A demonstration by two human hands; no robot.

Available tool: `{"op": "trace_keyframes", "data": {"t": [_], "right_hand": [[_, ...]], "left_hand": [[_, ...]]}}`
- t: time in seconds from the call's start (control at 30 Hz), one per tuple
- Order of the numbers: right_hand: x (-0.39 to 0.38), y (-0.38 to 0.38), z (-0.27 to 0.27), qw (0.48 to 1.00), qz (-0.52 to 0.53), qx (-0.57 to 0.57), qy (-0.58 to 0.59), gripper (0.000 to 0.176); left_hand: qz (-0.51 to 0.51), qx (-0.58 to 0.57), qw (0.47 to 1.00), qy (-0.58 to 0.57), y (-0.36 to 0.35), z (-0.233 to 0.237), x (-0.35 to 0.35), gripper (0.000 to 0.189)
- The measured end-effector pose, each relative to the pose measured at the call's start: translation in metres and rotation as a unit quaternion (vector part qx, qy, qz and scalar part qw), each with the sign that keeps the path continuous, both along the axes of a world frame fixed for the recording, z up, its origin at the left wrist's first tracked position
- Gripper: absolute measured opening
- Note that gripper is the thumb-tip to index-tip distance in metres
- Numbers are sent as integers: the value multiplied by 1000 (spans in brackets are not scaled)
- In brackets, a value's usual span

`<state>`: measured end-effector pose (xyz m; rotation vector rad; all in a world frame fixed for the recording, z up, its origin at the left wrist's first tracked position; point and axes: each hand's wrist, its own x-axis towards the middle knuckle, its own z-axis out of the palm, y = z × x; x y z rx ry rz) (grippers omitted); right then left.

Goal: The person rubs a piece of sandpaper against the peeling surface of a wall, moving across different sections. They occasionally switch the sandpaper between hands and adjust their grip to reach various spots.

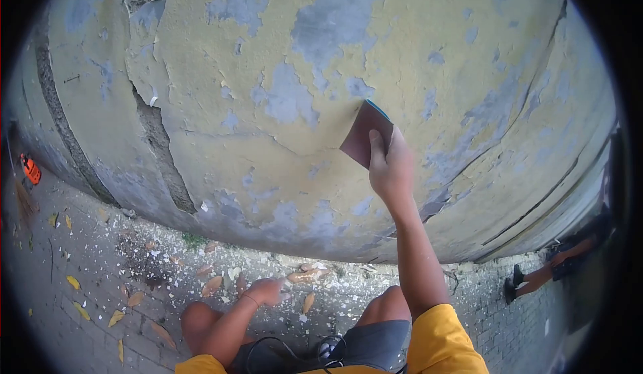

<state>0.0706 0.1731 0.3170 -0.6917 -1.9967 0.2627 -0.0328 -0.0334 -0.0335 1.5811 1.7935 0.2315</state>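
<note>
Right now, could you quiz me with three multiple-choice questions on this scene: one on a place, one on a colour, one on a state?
1. Where is the dark red sheet?
A. on the paving
B. up at the peeling wall
C. on a knee

2. What colour are the person's sleeves?
A. green
B. white
C. yellow

3. How is the left hand?
A. empty, hanging loose above the paving
B. gripping a brush
C. pressed to the wall

Answers:
1 B: the right hand holds the sheet up at the wall.
2 C: both sleeves at the bottom edge are yellow.
3 A: its fingers are loose, with nothing in them.
</note>
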Motion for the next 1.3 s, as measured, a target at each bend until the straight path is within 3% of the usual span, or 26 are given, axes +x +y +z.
{"op": "trace_keyframes", "data": {"t": [0.03,0.1,0.23,0.27,0.33,0.37,0.53,0.6,0.63,0.77,0.8,0.87,0.93,1.0,1.07,1.13,1.2,1.3], "right_hand": [[-3,5,-6,1000,1,2,1,18],[-13,14,-14,991,61,15,120,20],[-35,20,14,976,115,-2,183,25],[-32,16,23,977,112,-5,183,25],[-24,5,43,990,113,-82,21,24],[-17,3,49,989,129,-60,-31,25],[2,11,70,990,107,-25,93,25],[8,9,70,989,100,-58,-90,24],[8,10,65,986,121,-46,-104,25],[11,13,73,993,95,-62,15,26],[11,13,72,993,97,-63,15,26],[15,11,68,986,103,-48,-120,25],[13,9,70,990,80,-29,-117,25],[14,13,76,994,85,-50,44,25],[17,10,75,992,91,-90,-4,25],[18,11,68,991,89,-43,-91,25],[17,18,70,992,102,-27,75,26],[21,14,72,985,128,-115,27,27]], "left_hand": [[1,2,1000,1,-1,4,1,67],[8,-8,1000,16,0,12,0,66],[9,4,1000,-2,0,2,3,67],[10,7,1000,1,-1,4,4,67],[12,11,1000,5,-4,17,3,67],[12,0,1000,13,-7,27,4,67],[7,2,1000,-8,-5,9,2,67],[7,-7,1000,1,-3,11,0,68],[6,-6,1000,2,-3,9,-1,68],[-1,3,1000,-3,-1,2,1,69],[-3,1,1000,0,-2,1,-1,69],[1,9,1000,2,-4,0,-1,68],[0,21,1000,1,-1,-3,0,68],[-9,7,1000,-5,-1,-5,-1,68],[-8,9,1000,-5,-1,-3,-1,68],[-12,12,1000,-5,-2,-4,-2,68],[-4,23,1000,-8,-1,-7,-1,68],[-7,4,1000,-7,-2,3,-1,68]]}}
